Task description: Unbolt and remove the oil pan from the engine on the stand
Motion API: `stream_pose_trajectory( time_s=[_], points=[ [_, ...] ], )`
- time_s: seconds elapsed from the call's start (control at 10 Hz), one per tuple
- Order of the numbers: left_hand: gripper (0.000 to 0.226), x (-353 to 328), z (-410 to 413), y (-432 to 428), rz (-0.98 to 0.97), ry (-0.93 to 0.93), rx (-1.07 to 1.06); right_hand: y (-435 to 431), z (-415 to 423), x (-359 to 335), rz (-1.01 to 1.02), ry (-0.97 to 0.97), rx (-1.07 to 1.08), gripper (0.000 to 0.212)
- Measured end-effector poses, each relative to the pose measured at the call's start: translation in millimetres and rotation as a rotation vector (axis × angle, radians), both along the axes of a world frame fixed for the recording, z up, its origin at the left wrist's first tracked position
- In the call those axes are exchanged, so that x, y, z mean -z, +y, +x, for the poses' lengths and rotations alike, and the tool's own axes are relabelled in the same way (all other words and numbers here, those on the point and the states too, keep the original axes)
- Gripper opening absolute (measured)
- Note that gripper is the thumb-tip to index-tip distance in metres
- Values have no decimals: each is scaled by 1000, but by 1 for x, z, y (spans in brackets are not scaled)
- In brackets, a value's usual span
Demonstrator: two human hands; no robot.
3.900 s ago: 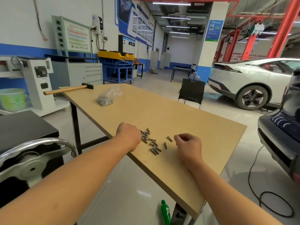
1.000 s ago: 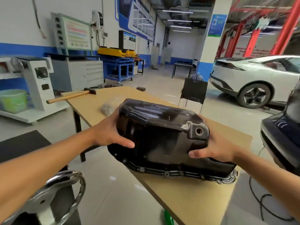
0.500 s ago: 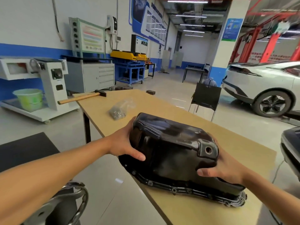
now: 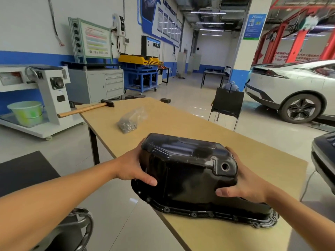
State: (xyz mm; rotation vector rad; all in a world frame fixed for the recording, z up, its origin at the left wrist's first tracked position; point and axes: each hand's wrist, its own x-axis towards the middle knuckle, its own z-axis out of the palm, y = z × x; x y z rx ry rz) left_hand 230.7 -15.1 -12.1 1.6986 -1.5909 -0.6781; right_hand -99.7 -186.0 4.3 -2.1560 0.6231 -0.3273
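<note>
Bare left forearm point(image 4: 63, 194) and bare right forearm point(image 4: 299, 218), uncovered as far up as visible. Bare left hand point(image 4: 130, 167) and right hand point(image 4: 248, 183), short nail on right thumb point(image 4: 222, 192).

The pan point(image 4: 184, 178), absent 3.9 s ago, now sits flange-down on the table point(image 4: 181, 122), with its left corner overhanging the near edge. The left hand point(image 4: 132, 167) and right hand point(image 4: 244, 183), previously beside loose bolts, now grip its ends. The bolts are no longer visible.
</note>
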Motion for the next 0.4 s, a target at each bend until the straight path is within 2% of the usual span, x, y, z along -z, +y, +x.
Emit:
stream_pose_trajectory(
  time_s=[0.3,0.4],
  points=[
    [114,4,1,-2,112,-35,-23,-3,6,2,-40,80,7,143],
    [104,-12,-7,8,157,-87,-51,7,-1,-17,-138,201,23,142]
  ],
)
